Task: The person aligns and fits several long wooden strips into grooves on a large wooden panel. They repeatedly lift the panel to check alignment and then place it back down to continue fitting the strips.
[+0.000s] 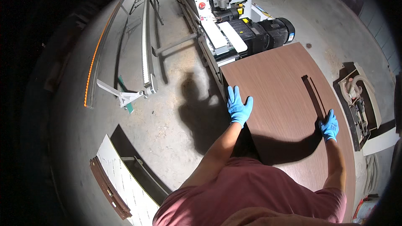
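Note:
A large brown wood-grain panel (272, 83) lies flat in front of me, one end close to a machine. My left hand (239, 108), in a light blue glove, is at the panel's left edge, thumb and fingers spread, holding nothing. Toward the panel's right side, my right hand (330, 126), gloved the same, is closed with its fingers together. A narrow dark strip (315, 96) runs away from its thumb over the panel, seemingly pinched there; the exact grip is hard to see. Shadow from my right arm falls across the panel.
Beyond the panel stands a machine with black motors (261, 31) and a red button (202, 6). A long rail (146, 54) and an orange-edged roller track (94, 65) stretch away left. A white board (119, 171) with brown strips (109, 190) is lower left; an open case (356, 100) sits right.

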